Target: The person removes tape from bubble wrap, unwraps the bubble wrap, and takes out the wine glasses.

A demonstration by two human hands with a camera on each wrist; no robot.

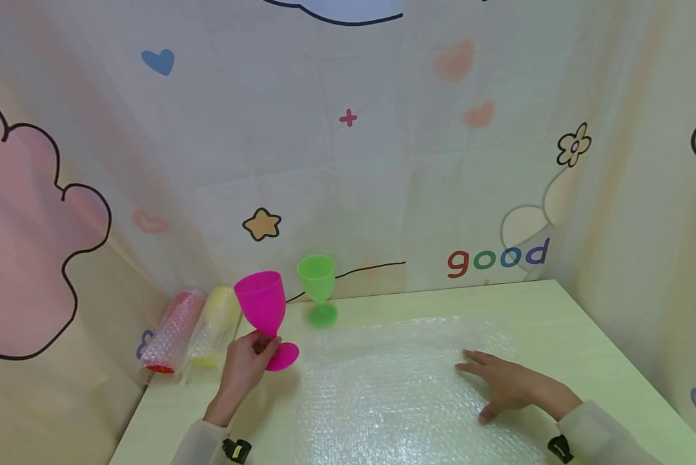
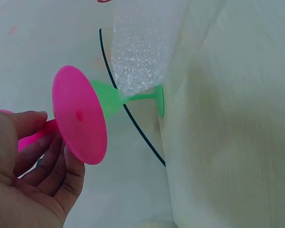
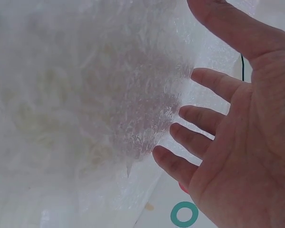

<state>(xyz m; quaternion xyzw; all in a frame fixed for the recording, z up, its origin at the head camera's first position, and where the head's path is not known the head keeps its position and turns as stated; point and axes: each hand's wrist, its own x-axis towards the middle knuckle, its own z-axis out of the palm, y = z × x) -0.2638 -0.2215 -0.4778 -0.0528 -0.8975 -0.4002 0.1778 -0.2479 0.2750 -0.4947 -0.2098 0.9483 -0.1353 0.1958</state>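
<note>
A bright pink plastic goblet (image 1: 259, 300) is pinched at its stem by my left hand (image 1: 245, 368), bowl upward and slightly tilted, raised over the left part of the table. In the left wrist view its round foot (image 2: 80, 116) faces the camera. Behind it a green goblet (image 1: 317, 278) stands upright at the table's back edge. A sheet of clear bubble wrap (image 1: 377, 394) lies spread flat across the middle. Over the sheet's right side is my right hand (image 1: 511, 384), fingers extended and spread, holding nothing; in the right wrist view the fingertips are right at the wrap.
Two bubble-wrapped bundles, one red (image 1: 176, 329) and one yellow (image 1: 215, 326), lie side by side at the table's back left. A printed cloth (image 1: 348, 181) hangs behind the pale table (image 1: 580, 336) and along both sides.
</note>
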